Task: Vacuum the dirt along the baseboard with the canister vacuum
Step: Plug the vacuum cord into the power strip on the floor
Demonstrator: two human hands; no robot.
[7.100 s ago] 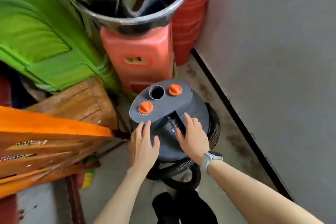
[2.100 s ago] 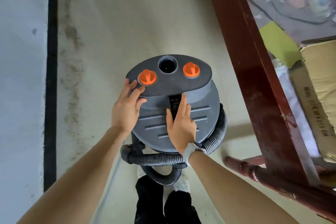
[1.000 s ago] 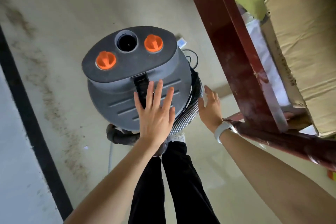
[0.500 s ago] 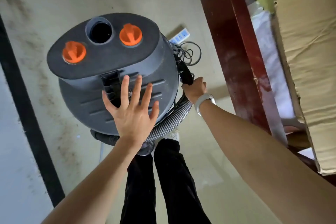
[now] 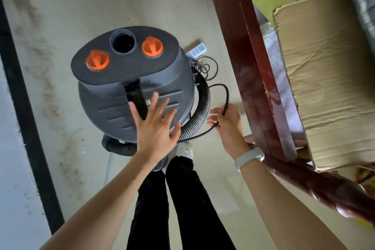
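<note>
**Hand flat on vacuum, cord pinched**

Our left hand lies flat, fingers spread, on the vacuum at centre. At 3 o'clock from it, our right hand pinches the black cord. Dirt lines the baseboard at 9 o'clock. We read no writing.
</note>
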